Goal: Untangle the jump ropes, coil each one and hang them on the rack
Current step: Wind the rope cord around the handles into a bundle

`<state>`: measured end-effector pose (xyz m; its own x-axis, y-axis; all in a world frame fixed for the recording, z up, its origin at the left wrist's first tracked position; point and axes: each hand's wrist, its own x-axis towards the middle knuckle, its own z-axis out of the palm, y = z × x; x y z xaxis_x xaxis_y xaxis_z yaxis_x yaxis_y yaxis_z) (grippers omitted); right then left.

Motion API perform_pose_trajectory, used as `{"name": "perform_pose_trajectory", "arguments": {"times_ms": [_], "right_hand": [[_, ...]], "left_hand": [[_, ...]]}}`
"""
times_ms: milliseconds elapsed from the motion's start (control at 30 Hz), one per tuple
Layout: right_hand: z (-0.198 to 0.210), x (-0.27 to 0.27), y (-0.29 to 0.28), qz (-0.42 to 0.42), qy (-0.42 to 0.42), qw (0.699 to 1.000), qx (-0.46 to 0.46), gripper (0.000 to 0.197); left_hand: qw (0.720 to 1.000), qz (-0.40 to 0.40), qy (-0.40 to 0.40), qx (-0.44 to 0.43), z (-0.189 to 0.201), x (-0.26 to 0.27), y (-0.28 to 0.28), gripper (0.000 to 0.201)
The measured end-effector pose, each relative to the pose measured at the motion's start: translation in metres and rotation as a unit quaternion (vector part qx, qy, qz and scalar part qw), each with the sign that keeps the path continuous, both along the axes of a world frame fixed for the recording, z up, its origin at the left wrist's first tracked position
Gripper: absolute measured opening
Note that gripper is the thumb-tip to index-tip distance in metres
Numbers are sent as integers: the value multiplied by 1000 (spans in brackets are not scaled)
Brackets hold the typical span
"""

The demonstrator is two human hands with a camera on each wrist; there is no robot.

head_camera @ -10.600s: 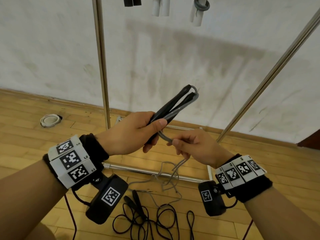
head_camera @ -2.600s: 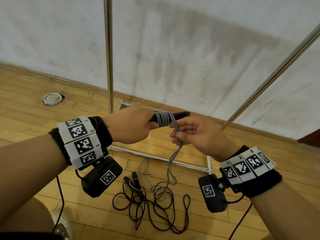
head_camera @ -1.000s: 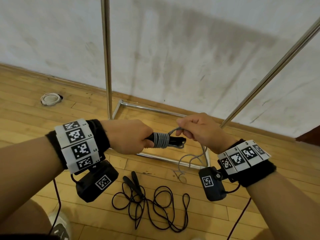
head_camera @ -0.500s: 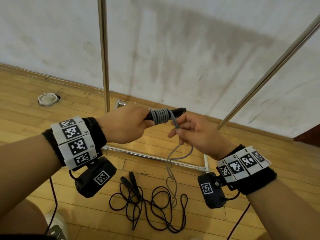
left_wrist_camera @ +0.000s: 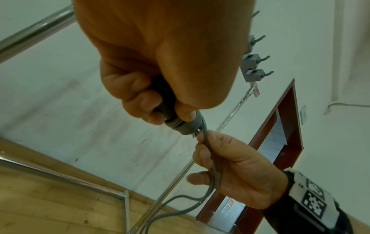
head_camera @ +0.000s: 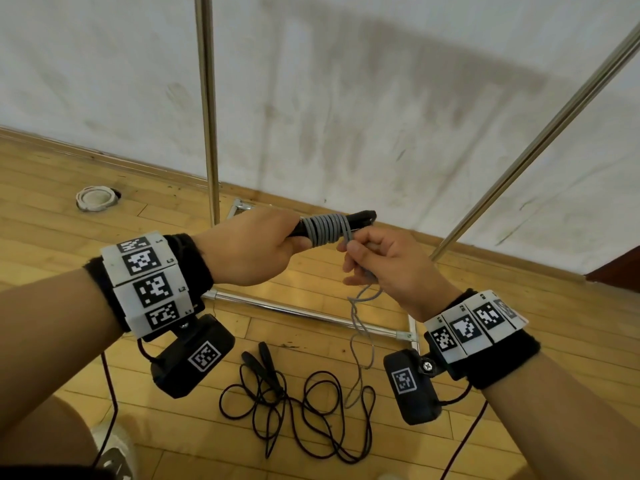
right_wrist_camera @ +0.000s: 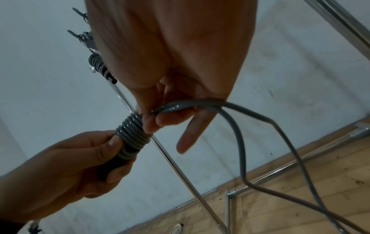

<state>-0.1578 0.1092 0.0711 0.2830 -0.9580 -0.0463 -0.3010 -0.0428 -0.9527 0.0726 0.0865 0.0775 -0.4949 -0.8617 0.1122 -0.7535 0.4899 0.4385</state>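
Observation:
My left hand (head_camera: 256,247) grips the black handles (head_camera: 360,216) of a grey jump rope, held level in front of me. Several turns of grey rope (head_camera: 327,228) are wound tightly round the handles (right_wrist_camera: 132,133). My right hand (head_camera: 381,261) pinches the doubled grey rope (left_wrist_camera: 210,152) just below the coil. The loose grey rope (head_camera: 360,334) hangs from it down to the floor. A black jump rope (head_camera: 298,407) lies in a loose tangle on the floor below my hands, its two handles (head_camera: 259,358) side by side.
The chrome rack's upright (head_camera: 207,109) stands just behind my left hand, a slanted bar (head_camera: 533,140) to the right, the base bar (head_camera: 304,313) on the wooden floor. Grey hooks (left_wrist_camera: 252,63) sit high on the rack; one holds a coiled rope (right_wrist_camera: 98,64). A white ring (head_camera: 95,199) lies by the wall.
My right hand has circled the handles, laying more turns of grey rope on them. The hanging grey rope has grown shorter and lifted off the black tangle. The left hand holds steady.

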Motion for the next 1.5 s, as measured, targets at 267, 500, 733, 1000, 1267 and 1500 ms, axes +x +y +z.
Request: {"name": "perform_pose_trajectory", "arguments": {"times_ms": [267, 500, 733, 1000, 1267, 1500], "right_hand": [[-2, -6, 0, 44, -39, 995, 80, 21], [-9, -9, -1, 112, 22, 991, 69, 36], [-16, -15, -5, 125, 93, 988, -2, 31], [-21, -31, -15, 156, 350, 920, -78, 13], [-12, -25, -24, 85, 273, 954, -91, 26], [7, -12, -22, -14, 133, 991, -27, 42]], "left_hand": [[993, -42, 102, 46, 12, 5, 6, 22], [989, -73, 84, 102, 14, 9, 13, 15], [982, -121, 44, 138, 15, 8, 19, 16], [968, -161, 3, 192, 18, 7, 23, 19], [966, -143, -129, 175, 7, -1, 23, 23], [976, -82, -165, 115, -4, -4, 12, 24]]}}
